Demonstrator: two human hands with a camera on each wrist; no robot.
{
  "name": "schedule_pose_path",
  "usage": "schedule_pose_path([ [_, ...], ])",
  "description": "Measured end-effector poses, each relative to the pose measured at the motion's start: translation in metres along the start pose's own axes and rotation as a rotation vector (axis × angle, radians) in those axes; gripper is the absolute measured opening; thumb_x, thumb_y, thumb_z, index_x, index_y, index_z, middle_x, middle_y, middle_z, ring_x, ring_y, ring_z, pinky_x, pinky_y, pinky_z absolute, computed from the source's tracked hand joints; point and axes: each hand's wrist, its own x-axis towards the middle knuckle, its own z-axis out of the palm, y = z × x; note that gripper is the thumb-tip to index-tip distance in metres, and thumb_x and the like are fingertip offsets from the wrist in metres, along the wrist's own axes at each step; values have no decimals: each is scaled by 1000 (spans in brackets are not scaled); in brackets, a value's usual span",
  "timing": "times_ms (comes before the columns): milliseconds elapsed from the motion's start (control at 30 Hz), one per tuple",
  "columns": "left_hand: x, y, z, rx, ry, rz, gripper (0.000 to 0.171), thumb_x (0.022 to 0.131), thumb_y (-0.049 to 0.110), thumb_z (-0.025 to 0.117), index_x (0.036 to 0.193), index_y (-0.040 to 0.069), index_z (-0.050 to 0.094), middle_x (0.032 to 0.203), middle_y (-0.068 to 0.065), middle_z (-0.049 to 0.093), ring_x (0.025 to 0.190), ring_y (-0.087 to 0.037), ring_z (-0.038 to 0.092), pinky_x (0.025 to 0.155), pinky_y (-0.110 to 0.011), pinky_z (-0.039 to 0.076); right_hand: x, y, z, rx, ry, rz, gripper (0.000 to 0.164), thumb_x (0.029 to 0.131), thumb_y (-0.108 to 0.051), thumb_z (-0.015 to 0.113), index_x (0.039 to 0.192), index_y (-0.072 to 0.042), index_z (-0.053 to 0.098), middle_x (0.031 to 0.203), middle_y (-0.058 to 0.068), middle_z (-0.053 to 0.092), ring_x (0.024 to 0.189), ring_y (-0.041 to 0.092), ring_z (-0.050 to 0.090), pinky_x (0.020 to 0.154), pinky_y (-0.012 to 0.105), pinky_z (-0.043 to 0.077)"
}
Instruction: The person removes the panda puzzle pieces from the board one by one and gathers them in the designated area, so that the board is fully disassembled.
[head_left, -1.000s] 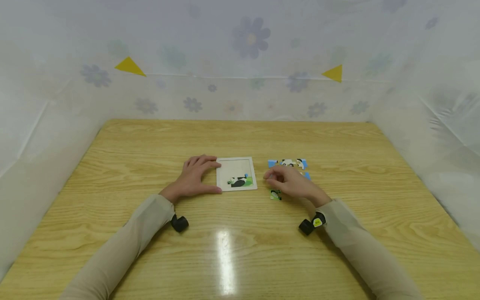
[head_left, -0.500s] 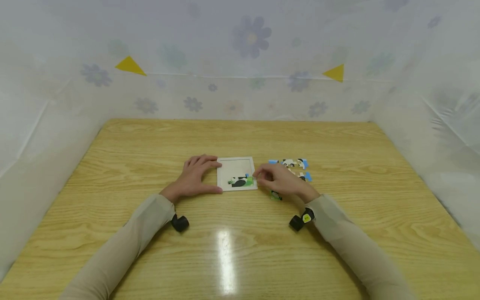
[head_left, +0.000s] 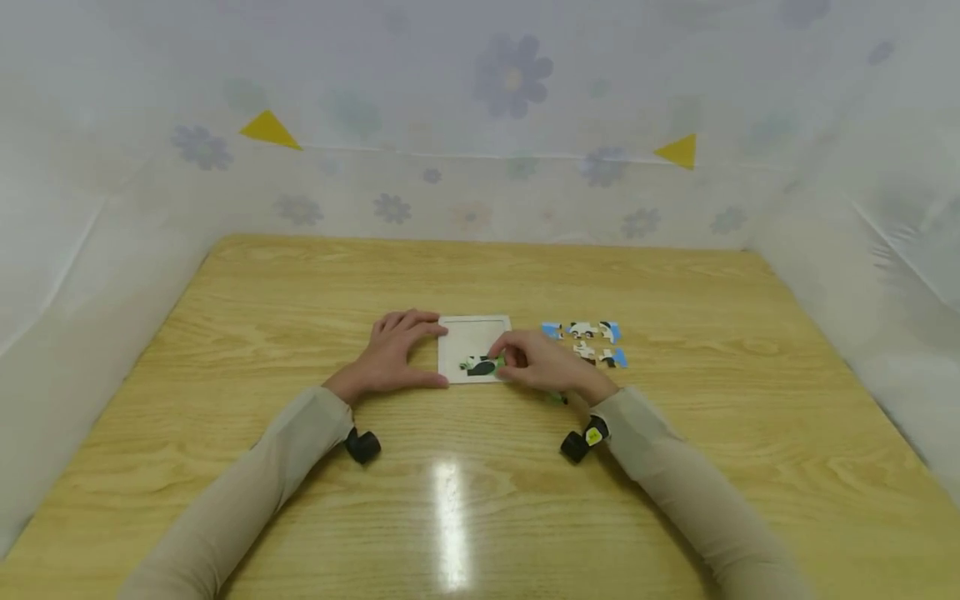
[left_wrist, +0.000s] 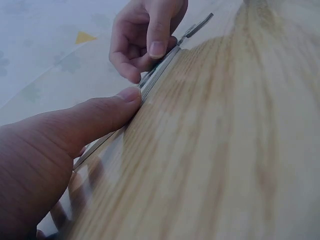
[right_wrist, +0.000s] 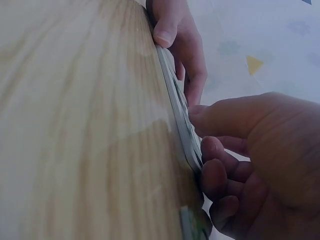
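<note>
A square white puzzle frame point(head_left: 468, 319) lies on the table, with panda pieces point(head_left: 478, 367) along its near right side. My left hand point(head_left: 390, 354) steadies the frame at its left side. Its thumb point(left_wrist: 127, 96) sits at the near corner in the left wrist view, and its fingers touch farther up the edge. Over the frame's lower right part, my right hand point(head_left: 551, 362) has thumb and index finger curled at a puzzle piece, their tips a little apart. The fingers mostly hide that piece.
Loose panda puzzle pieces point(head_left: 582, 331) lie in rows right of the frame. Another piece point(right_wrist: 191, 222) lies nearer the person, partly hidden by the right hand in the head view. A flowered white curtain point(head_left: 420, 83) stands behind the wooden table point(head_left: 337, 517).
My right hand has moved left from the loose pieces to the frame's lower right part. The left hand stays at the frame's left side.
</note>
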Motion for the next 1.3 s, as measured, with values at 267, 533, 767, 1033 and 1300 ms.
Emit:
schedule_pose_path([
  [267,1,-1,0,1,-1,-6,76,74,55,77,138,21,52,150,-4,37,134,-30,28,109,-56,13,13,-2,2,-116,3,-33,21,91,-16,66,110,-7,63,70,-4,55,57,6,46,63,24,44],
  [533,0,1,-2,-13,-8,-14,76,75,53,77,139,20,51,150,-4,36,134,-31,27,108,-56,13,23,-11,0,-142,-63,24,25,90,-19,69,110,-5,62,73,-2,59,61,5,51,66,24,46],
  [767,0,3,-3,-15,-12,-12,75,76,52,77,139,19,51,150,-5,36,135,-32,27,110,-57,12,28,-17,-2,-120,-88,128,23,86,-14,71,105,-4,61,74,0,58,63,8,51,65,24,44],
  [1033,0,2,-3,-6,-7,-11,76,75,52,77,139,19,52,150,-5,37,134,-31,27,109,-56,13,30,-18,-1,-111,-88,147,22,87,-14,72,102,-7,58,76,0,55,66,10,49,65,25,42],
  [1300,0,4,-3,-13,-12,-10,75,76,51,77,138,18,52,150,-5,36,135,-32,27,110,-56,11,27,-18,-2,-59,-80,109,21,86,-11,72,98,-9,55,83,2,54,71,12,47,68,26,40],
])
